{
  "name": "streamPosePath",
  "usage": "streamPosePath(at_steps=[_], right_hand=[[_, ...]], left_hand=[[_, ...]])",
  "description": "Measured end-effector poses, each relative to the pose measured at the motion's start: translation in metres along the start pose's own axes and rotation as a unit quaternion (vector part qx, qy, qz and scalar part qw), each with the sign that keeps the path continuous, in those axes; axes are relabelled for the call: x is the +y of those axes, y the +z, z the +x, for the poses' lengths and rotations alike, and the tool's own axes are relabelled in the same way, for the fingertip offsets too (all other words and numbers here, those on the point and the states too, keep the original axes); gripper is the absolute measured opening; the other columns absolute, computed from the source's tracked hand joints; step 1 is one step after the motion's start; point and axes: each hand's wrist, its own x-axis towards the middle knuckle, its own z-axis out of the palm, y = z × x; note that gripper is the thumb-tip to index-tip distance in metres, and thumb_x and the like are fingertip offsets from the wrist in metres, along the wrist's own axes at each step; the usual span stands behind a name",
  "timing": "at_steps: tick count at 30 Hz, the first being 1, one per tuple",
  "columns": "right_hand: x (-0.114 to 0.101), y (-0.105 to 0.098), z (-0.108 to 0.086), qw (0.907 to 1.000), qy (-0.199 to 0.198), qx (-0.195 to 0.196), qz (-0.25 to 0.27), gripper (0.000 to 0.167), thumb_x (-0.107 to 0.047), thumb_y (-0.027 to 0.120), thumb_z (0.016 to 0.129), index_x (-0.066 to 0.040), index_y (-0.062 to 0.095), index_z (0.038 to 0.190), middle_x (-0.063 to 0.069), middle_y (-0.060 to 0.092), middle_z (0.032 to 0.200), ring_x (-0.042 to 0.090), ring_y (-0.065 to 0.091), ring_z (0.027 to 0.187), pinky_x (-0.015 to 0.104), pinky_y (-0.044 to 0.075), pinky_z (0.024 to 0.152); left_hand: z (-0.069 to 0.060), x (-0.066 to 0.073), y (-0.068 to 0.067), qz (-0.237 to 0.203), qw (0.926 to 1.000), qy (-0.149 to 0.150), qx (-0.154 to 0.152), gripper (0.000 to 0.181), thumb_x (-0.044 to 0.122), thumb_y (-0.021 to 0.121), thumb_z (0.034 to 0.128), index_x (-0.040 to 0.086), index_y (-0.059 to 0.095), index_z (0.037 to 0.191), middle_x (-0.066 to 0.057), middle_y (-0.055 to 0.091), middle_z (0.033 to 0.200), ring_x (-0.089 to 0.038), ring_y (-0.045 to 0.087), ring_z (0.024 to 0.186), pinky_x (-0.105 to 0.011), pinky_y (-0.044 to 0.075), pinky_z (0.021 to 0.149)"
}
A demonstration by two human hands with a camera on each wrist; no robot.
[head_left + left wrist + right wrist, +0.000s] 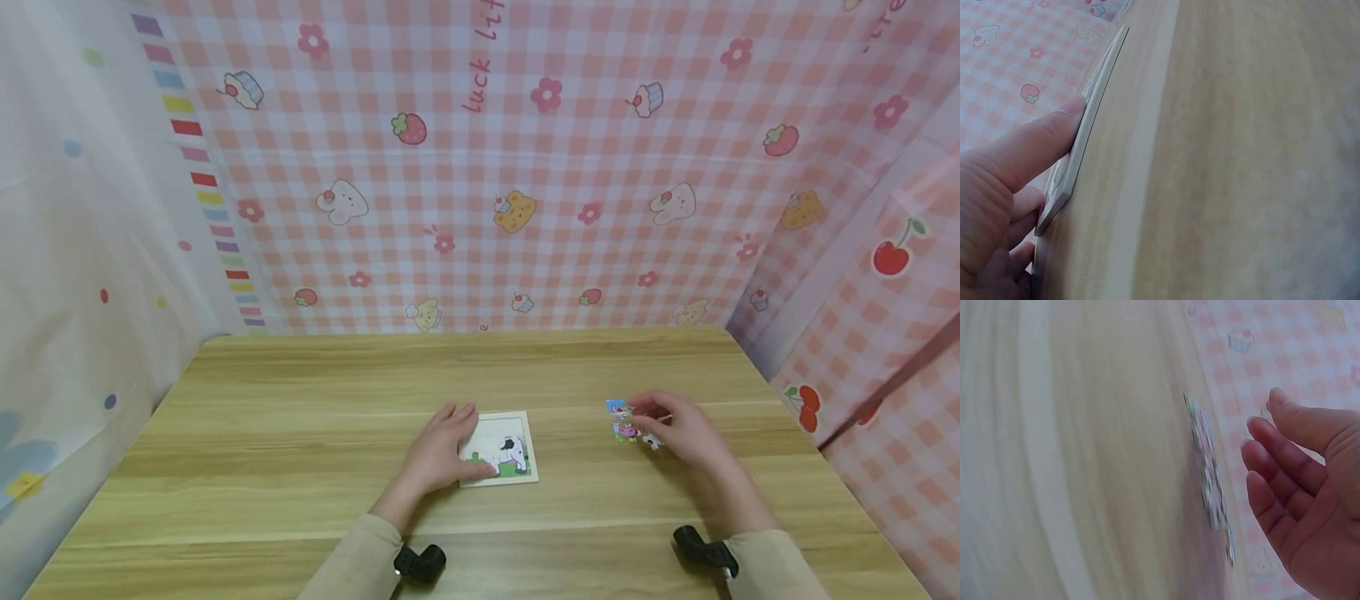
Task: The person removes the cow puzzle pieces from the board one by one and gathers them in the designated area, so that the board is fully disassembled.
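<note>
Board part-filled, gripped by left hand; loose pieces remain near right hand, whose grasp I cannot tell.

Soft, diffuse light fills the head view; its source cannot be told. The table is evenly bright with readable grain, and the checked curtain behind it is pale and clear. The cherry-print curtain to the table's right falls into greyer shade along its folds. A faint shadow lies on the table below the right hand. The 2 wrist views are hazier: the left blurs the table's grain under a bluish-white sheen; the right smears the puzzle pieces on the table and bends its pale stripe.
</note>
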Motion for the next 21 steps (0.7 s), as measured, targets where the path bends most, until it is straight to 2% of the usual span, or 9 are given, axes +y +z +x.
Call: streamPosePath(at_steps=[4, 7, 8, 14, 21], right_hand=[[-0.009, 0.012, 0.004, 0.9991, -0.024, -0.022, 0.028, 0.021, -0.001, 0.071, 0.095, 0.006, 0.07, 0.115, 0.012, 0.074, 0.099, 0.011, 0.065, 0.086, 0.025, 0.055, 0.069], [-0.016, 0.023, 0.007, 0.9978, -0.042, -0.04, 0.033, 0.022, 0.0, 0.071, 0.095, 0.007, 0.07, 0.116, 0.013, 0.074, 0.102, 0.01, 0.065, 0.09, 0.026, 0.056, 0.075], [-0.018, 0.026, 0.008, 0.9976, -0.046, -0.044, 0.028, 0.022, -0.001, 0.071, 0.095, 0.007, 0.07, 0.116, 0.013, 0.074, 0.103, 0.011, 0.065, 0.093, 0.026, 0.056, 0.079], [-0.034, 0.047, 0.014, 0.9943, -0.067, -0.077, 0.031, 0.025, -0.003, 0.072, 0.095, 0.006, 0.07, 0.118, 0.013, 0.074, 0.105, 0.024, 0.068, 0.097, 0.031, 0.058, 0.083], [-0.047, 0.071, 0.022, 0.989, -0.105, -0.099, 0.034, 0.029, -0.005, 0.077, 0.092, 0.005, 0.071, 0.118, 0.012, 0.073, 0.104, 0.022, 0.066, 0.095, 0.034, 0.058, 0.084]], left_hand=[[0.001, -0.001, 0.0, 0.0, 1.0, 0.0, 0.002, 0.096, 0.043, 0.09, 0.0769, -0.006, 0.049, 0.149, -0.017, 0.041, 0.161, -0.043, 0.025, 0.153, -0.056, 0.022, 0.125], [0.001, -0.001, 0.001, 0.002, 1.0, 0.002, 0.003, 0.096, 0.043, 0.09, 0.0768, -0.006, 0.049, 0.149, -0.017, 0.041, 0.161, -0.043, 0.025, 0.153, -0.056, 0.022, 0.124], [0.001, -0.002, 0.001, 0.002, 1.0, 0.002, 0.003, 0.096, 0.043, 0.09, 0.0768, -0.006, 0.049, 0.149, -0.017, 0.041, 0.161, -0.043, 0.025, 0.153, -0.056, 0.022, 0.124], [0.001, -0.002, 0.001, -0.001, 1.0, 0.0, 0.004, 0.096, 0.042, 0.091, 0.0766, -0.006, 0.049, 0.149, -0.018, 0.041, 0.161, -0.043, 0.025, 0.153, -0.056, 0.022, 0.124], [0.001, -0.002, 0.001, 0.002, 1.0, -0.001, 0.003, 0.096, 0.042, 0.091, 0.0765, -0.006, 0.05, 0.149, -0.017, 0.041, 0.161, -0.043, 0.025, 0.153, -0.056, 0.022, 0.124]])
